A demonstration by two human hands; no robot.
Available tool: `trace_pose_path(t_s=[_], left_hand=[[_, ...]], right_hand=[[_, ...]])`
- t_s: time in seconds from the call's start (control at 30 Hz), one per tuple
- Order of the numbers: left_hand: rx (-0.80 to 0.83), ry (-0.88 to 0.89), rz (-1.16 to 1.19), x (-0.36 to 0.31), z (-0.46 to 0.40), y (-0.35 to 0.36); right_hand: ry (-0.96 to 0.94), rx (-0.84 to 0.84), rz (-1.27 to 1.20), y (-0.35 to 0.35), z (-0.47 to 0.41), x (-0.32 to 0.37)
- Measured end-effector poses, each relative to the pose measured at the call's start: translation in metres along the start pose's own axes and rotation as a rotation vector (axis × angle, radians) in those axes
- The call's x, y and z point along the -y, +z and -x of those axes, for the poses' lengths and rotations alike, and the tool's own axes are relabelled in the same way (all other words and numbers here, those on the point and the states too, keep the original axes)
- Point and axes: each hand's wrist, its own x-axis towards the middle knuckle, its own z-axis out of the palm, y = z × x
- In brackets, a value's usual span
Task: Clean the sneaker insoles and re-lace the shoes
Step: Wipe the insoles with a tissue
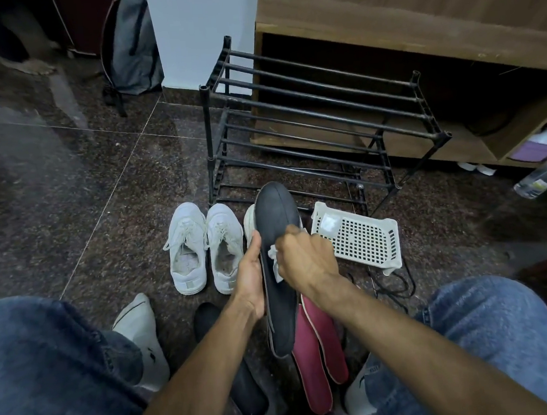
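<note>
Counted on the floor [115, 174], by kind:

White sneakers: two as a pair [203, 245] side by side, plus part of a third [250, 222] showing behind the held insole.

Insoles: four. One dark [279, 272] held up, one dark [231, 358] lying near the bottom edge, two red [319, 351] overlapping beside it.

White cloth [274, 256]: one.

White perforated basket [358, 236]: one.

Black shoe rack [308, 122]: one.

Plastic bottle [544, 177]: one, at the right edge.

Grey backpack [131, 45]: one.

Hands: two, left [251, 274] and right [305, 260].
</note>
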Motion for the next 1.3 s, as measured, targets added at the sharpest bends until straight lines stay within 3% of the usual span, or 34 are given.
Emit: trace_pose_path(t_s=[0.2,0.53,0.67,0.73,0.83,1.0,1.3], left_hand=[[-0.083,0.102,0.069,-0.012,-0.011,-0.013],[-0.002,0.156,0.163,-0.016,-0.010,-0.005],[0.050,-0.032,0.070,-0.001,0.005,0.003],[0.066,-0.082,0.054,0.005,0.007,0.004],[0.041,-0.052,0.106,0.004,0.000,-0.001],[-0.004,-0.002,0.194,0.000,-0.014,-0.014],[0.074,-0.090,0.222,0.008,-0.001,-0.004]], right_hand=[[-0.083,0.117,-0.211,0.019,0.053,0.003],[0.152,-0.110,-0.606,0.045,0.042,-0.008],[0.270,-0.157,-0.715,0.046,0.020,-0.009],[0.270,-0.124,-0.649,0.043,0.013,-0.009],[0.120,-0.111,-0.350,0.034,0.016,-0.007],[-0.148,-0.045,-0.358,0.033,0.047,0.003],[-0.071,-0.116,-0.244,0.023,0.010,-0.002]])
